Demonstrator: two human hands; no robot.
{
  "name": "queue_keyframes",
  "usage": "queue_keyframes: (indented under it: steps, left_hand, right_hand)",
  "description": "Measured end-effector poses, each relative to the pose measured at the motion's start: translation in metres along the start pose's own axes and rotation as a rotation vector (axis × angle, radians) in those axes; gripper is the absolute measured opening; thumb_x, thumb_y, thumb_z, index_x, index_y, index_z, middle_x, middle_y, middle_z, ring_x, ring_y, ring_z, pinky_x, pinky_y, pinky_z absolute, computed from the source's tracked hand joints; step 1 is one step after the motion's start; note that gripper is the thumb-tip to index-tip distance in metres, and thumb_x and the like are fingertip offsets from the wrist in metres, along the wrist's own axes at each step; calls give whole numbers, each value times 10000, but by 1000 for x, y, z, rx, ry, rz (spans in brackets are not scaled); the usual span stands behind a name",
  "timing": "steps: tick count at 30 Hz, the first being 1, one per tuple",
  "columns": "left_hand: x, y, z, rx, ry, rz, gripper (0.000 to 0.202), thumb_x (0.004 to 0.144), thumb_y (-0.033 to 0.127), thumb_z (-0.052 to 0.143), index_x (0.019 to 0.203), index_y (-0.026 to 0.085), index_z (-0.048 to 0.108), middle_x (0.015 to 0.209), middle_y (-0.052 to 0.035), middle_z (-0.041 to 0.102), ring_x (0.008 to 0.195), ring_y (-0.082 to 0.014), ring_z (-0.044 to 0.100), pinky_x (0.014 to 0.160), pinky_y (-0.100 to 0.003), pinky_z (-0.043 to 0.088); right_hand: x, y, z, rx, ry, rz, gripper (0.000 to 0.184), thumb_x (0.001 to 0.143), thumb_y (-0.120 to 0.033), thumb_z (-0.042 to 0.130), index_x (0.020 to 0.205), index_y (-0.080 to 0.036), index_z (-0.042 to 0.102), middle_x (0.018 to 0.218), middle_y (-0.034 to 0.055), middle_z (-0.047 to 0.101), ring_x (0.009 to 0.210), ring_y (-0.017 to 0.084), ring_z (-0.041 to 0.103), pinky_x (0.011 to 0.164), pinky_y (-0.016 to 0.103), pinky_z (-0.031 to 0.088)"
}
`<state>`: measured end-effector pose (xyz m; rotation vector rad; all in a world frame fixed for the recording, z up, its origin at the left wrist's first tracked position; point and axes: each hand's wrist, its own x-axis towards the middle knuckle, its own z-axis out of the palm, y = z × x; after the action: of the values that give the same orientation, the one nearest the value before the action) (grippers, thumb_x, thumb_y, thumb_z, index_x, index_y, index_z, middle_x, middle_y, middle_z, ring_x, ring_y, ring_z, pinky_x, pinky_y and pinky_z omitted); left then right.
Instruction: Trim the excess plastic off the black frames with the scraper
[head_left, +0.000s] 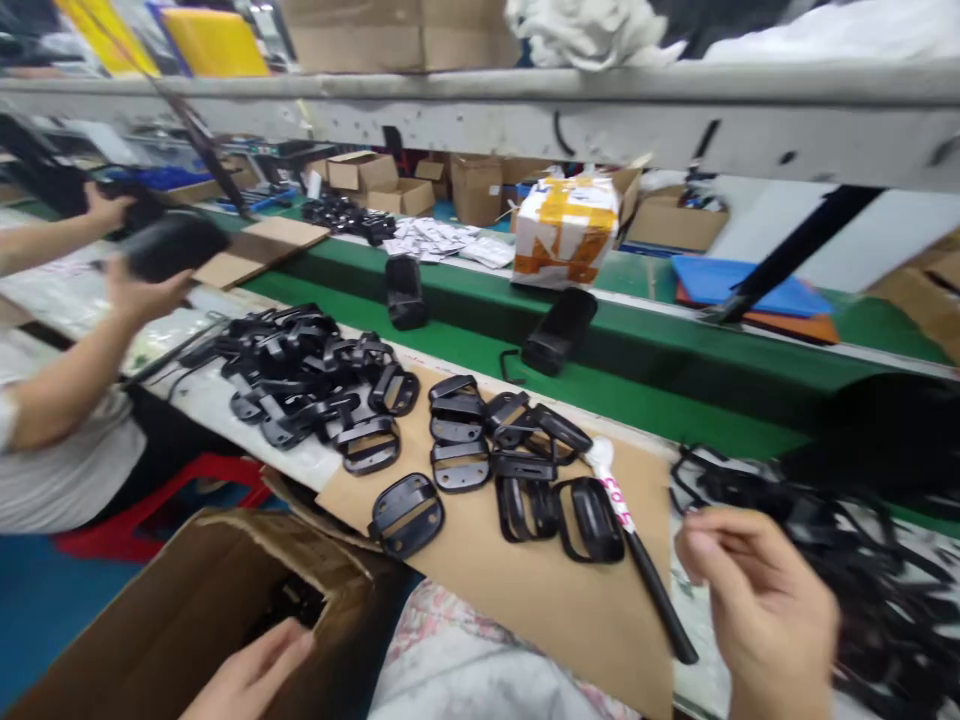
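My left hand (251, 675) is at the lower left, fingers stretched out over the open cardboard box (172, 610), with nothing visible in them. Dark pieces (289, 600) lie inside that box. On the right, my right hand (757, 600) is closed, thumb against forefinger, beside a heap of black straps (877, 570); whether anything sits in the pinch is hidden. Between the hands, several black oval plastic frames with crossbars (407, 515) lie on a brown cardboard sheet (480, 570). A black-handled tool (660, 595) with a white, pink-marked wrapped end lies right of them.
More black frames (300, 370) are piled at the left. Two black blocks (561, 330) rest on the green belt (457, 345). A taped white box (566, 230) stands beyond, under a shelf beam (480, 115). At left, a co-worker's hands (139, 290) hold a dark object.
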<state>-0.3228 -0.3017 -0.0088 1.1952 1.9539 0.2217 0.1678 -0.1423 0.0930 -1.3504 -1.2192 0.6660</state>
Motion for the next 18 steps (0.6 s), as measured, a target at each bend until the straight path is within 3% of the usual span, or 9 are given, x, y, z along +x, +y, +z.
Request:
queue_keyframes:
  steps: [5,8,10,14,18]
  left_hand:
    - [32,171,-44,63,-88,507,348,969,554,549,935,269,746,941,-16,769,903,-217,702,840,-242,564]
    - [57,260,-54,147,-177,820,306,997,460,540,902,250,740,893,-29,757,823,-195,676,803,-254,543]
    - [82,312,-57,168,-150,975,284,1003,413,537,918,226,733,908,-35,760,827,-185,677,805,-257,526]
    - [155,391,-64,251,-52,1061,294,1017,377,509,988,194,737,943,-16,770,837,-159,664,784,-241,484]
    - [234,429,-62,396,6,1002,154,908,295,639,878,164,715,791,-4,741,710,-149,621,731,-237,457]
  right_hand:
    - [-5,53,-14,-223,-92,-18,152,931,-353,656,854,-229,700,684,11,672,602,173,643,564,256,519]
    - [-15,76,-15,-341,-163,-73,134,944,-316,626,873,-237,707,768,25,699,674,193,659,646,284,543]
    - [-18,88,-13,-365,-209,-111,129,960,-295,608,904,-242,712,825,36,705,737,208,674,693,299,553]
    - [-18,109,-8,-345,-231,-124,131,977,-274,588,913,-245,699,855,40,703,792,219,699,713,299,562]
    - [-18,125,-8,-306,-210,-78,136,986,-308,603,922,-250,708,838,26,705,756,202,693,687,269,563]
